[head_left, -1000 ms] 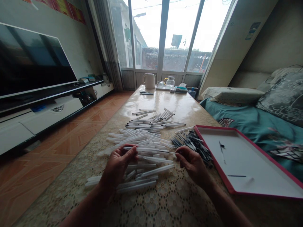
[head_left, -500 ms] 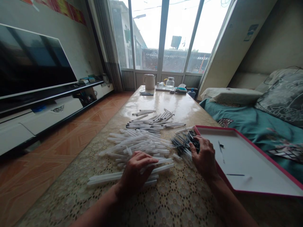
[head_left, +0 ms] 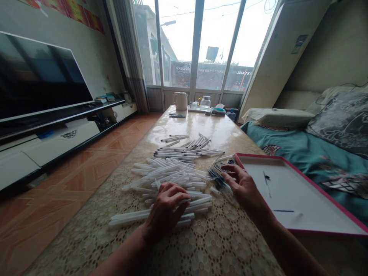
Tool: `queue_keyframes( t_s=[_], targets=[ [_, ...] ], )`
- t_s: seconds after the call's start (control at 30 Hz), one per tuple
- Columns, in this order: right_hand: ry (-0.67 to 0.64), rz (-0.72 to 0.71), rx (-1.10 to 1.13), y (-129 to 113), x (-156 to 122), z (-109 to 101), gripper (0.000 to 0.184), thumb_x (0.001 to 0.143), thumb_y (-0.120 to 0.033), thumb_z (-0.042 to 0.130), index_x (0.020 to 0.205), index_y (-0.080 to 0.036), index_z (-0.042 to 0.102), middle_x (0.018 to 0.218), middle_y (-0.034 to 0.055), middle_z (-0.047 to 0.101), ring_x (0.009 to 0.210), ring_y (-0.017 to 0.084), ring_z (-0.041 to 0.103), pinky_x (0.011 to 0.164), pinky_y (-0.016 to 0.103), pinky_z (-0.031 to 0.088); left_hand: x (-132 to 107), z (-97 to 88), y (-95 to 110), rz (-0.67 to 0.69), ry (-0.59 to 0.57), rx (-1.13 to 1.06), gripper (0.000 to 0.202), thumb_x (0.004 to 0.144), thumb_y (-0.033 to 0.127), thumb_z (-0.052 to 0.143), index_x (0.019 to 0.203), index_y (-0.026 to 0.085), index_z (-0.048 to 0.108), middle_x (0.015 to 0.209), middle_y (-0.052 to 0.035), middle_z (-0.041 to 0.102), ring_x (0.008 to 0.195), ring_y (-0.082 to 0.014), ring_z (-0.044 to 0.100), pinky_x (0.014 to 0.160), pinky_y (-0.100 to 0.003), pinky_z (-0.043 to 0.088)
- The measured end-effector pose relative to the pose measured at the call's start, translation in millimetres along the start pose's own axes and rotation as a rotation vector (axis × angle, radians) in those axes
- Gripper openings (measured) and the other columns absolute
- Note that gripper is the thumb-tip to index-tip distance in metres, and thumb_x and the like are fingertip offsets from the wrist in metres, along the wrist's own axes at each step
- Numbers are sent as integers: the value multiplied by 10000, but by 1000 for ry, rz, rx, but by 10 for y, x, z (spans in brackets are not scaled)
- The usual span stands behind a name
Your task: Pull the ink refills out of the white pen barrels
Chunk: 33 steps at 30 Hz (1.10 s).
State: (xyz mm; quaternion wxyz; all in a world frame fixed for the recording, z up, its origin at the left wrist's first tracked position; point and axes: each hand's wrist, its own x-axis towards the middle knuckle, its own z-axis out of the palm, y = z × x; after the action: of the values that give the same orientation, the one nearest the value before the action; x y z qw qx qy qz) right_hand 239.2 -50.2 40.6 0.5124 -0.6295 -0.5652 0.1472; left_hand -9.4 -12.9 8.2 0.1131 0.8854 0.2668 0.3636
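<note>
My left hand point(head_left: 167, 210) is curled down over a loose heap of clear plastic pen barrels point(head_left: 169, 176), its fingers closed on several of them. My right hand point(head_left: 242, 188) reaches with parted fingers to a pile of thin black-and-silver pen refills point(head_left: 219, 177), touching its near end. Much of that pile is hidden behind the hand. A farther row of thin white tubes with dark tips point(head_left: 186, 150) lies beyond the heap on the lace-covered table point(head_left: 221, 245).
A red-rimmed white tray point(head_left: 290, 184) with a few dark refills sits at the table's right edge, over a teal bed. A white jug point(head_left: 181, 101) and glass jar point(head_left: 205, 102) stand at the far end. A tiled floor and television cabinet lie left.
A second ago both hands were raised, holding a long tube between them. My left hand has since come down onto the barrels, and my right hand has moved onto the refill pile.
</note>
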Motion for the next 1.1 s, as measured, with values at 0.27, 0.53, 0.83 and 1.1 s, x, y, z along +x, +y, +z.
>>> queue_keyframes(
  t_s=[0.27, 0.53, 0.83, 1.1],
  targets=[
    [-398, -146, -517, -38, 597, 424, 200, 852, -163, 553, 1046, -143, 599, 1090, 112, 646, 946, 195, 625, 814, 280, 479, 26, -113, 54, -87, 217, 13, 112, 833, 120, 606, 862, 207, 670, 838, -34, 695, 831, -210, 592, 797, -380, 413],
    [-401, -232, -741, 150, 1136, 1060, 251, 853, -54, 479, 1047, -138, 614, 1097, 150, 620, 1038, 244, 548, 868, 316, 399, 4, -153, 43, -130, 227, 34, 111, 830, 115, 601, 860, 199, 667, 836, -42, 689, 849, -222, 583, 791, -385, 429],
    [-302, -231, -700, 220, 884, 904, 129, 832, -96, 532, 901, -137, 634, 985, 146, 646, 984, 257, 581, 816, 316, 434, -12, -153, 33, -148, 207, 34, 106, 836, 123, 596, 850, 202, 665, 833, -37, 685, 849, -220, 568, 807, -394, 421],
    [63, -199, -110, -48, 364, 127, 208, 900, -344, 524, 1008, -168, 554, 846, 47, 632, 665, 154, 618, 595, 265, 517, -8, -126, 10, -170, 199, 32, 107, 834, 121, 591, 845, 194, 669, 832, -45, 682, 848, -225, 579, 792, -396, 442]
  ],
)
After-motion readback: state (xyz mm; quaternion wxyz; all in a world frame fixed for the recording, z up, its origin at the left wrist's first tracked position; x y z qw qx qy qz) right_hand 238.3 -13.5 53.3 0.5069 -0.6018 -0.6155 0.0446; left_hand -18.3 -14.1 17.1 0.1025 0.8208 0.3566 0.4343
